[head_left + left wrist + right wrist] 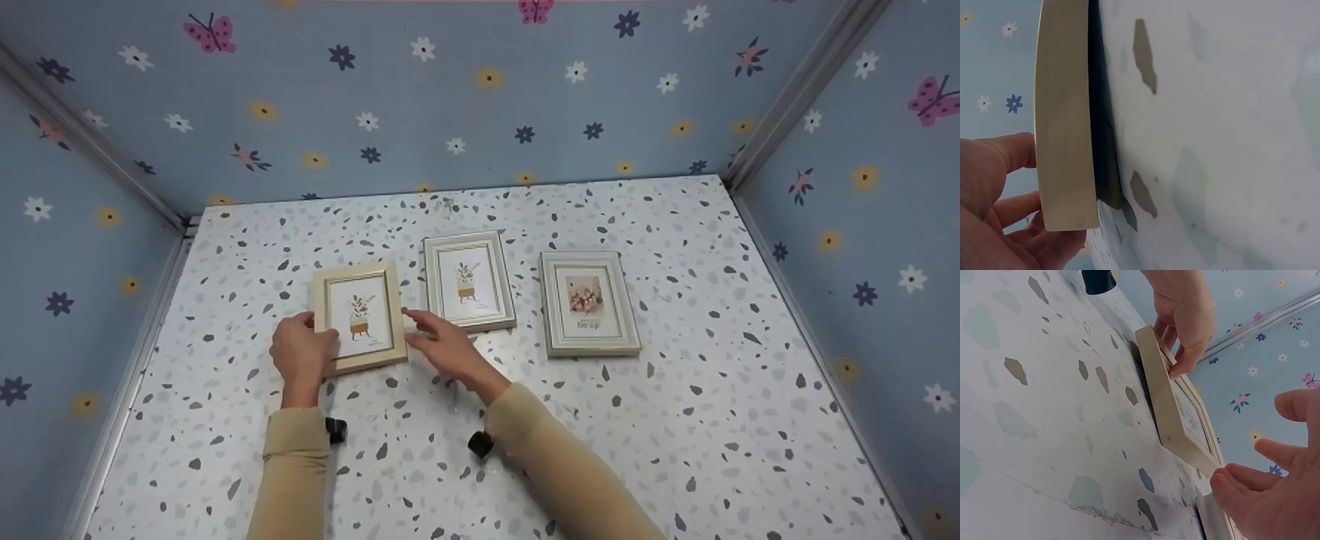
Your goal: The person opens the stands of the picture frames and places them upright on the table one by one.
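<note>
A cream picture frame (397,322) with a plant print is at the left of the three frames. My left hand (301,352) grips its left side, thumb over the front. The left wrist view shows the frame's edge (1066,112) slightly off the surface, with fingers of my left hand (1002,208) around it. Beside the right edge is my right hand (454,351), fingers extended. In the right wrist view, fingertips of my right hand (1275,472) touch or nearly touch the corner of the cream frame (1165,402); which, I cannot tell.
A silvery-white frame (508,300) with a similar plant print stands close to the right. Farther right lies another whitish frame (551,315) with a flower photo. All are on a speckled white table (675,450), enclosed by blue flowered panels (420,90).
</note>
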Demonstrator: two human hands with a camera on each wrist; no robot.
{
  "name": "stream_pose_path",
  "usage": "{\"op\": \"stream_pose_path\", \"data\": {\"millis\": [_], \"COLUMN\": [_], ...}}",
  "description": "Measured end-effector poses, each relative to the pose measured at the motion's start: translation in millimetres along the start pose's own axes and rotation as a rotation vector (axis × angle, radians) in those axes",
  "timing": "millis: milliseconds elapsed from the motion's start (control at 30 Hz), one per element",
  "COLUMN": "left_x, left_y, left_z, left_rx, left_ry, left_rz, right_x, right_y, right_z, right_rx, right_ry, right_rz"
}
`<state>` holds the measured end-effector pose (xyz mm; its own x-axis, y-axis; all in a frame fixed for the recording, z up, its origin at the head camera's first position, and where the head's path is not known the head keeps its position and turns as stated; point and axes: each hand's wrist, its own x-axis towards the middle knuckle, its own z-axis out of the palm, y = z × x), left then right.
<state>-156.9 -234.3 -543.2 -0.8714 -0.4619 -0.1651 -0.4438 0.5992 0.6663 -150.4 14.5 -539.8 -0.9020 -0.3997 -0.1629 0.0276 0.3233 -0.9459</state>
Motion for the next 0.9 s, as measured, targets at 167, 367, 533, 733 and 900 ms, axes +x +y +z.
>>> {"op": "stream_pose_path", "data": {"millis": [167,367,533,733,900], "left_x": [-0.3,3.4,6.7,7.7,6.2], "left_y": [-0.1,-4.9,-11.3,-15.5,-15.1], "left_z": [-3.6,-7.0,-7.0,-3.9,-5.0], "left_rx": [-0.104,-0.322,-0.434,-0.485,-0.522], "left_ry": [-0.038,-0.124,-0.187,-0.18,-0.174], "left_rz": [-0.065,-0.109,-0.15,-0.182,-0.202], "right_x": [-0.5,-1.6,-2.8,-2.0,-1.9], "right_y": [0.8,-0.6,0.1,3.3,4.5], "right_z": [-1.7,-5.3,-7.1,-8.2,-10.0], "right_rx": [-0.007,0.042,0.087,0.111,0.13], "right_ry": [0.011,0.041,0.043,0.045,0.047], "right_rz": [-0.005,-0.003,-0.006,-0.001,0.007]}}
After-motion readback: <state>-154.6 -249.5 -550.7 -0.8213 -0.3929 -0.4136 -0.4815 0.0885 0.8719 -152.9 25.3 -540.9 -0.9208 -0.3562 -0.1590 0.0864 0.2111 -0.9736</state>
